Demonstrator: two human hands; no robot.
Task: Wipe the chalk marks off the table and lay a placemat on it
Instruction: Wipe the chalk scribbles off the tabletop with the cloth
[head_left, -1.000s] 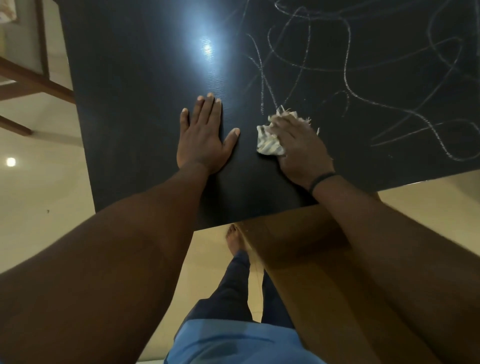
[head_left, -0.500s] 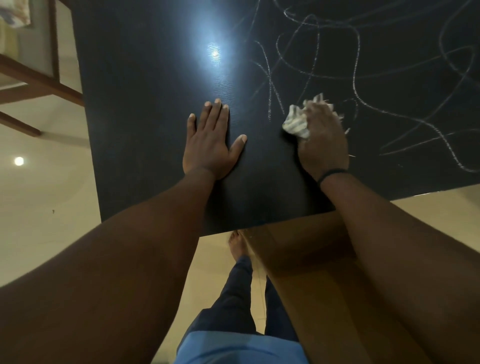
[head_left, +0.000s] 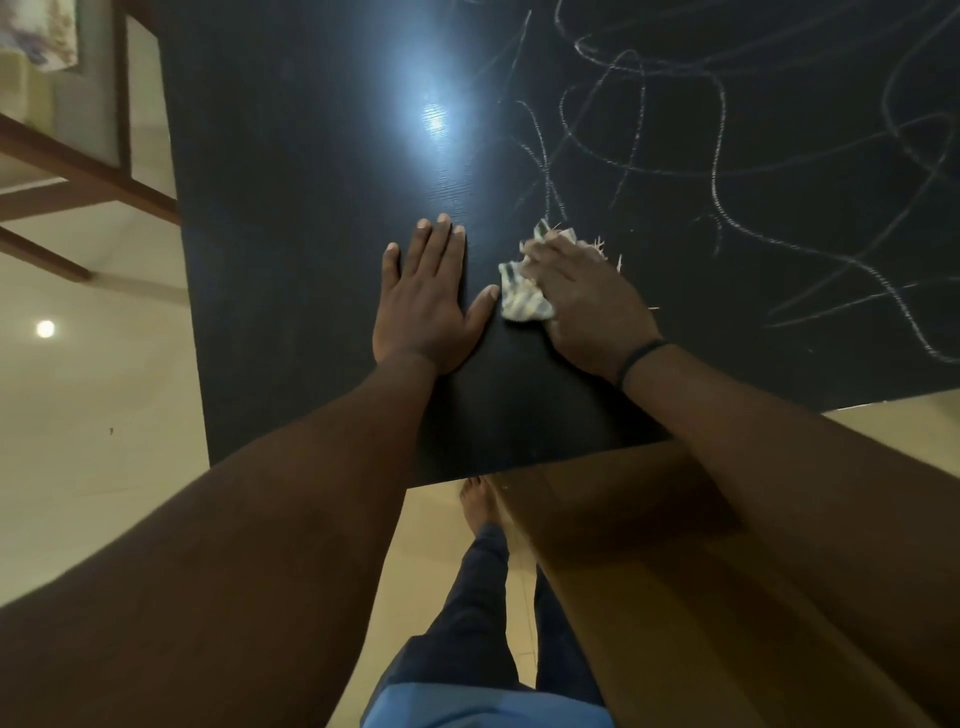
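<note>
A dark, glossy table fills the upper part of the head view. White chalk marks loop across its right half; the left half shows none. My left hand lies flat on the table, fingers spread, holding nothing. Just to its right, my right hand presses a crumpled striped cloth onto the table at the left end of the scribbles. The cloth sticks out from under my fingers on the left. No placemat is visible.
The table's near edge runs just in front of my legs and bare foot. A brown wooden piece slopes down below the edge on the right. A wooden frame stands over the pale floor at the left.
My right hand slid the cloth up and right into the chalk lines, then back left and toward me, close to my left thumb. My left hand stayed flat in place.
</note>
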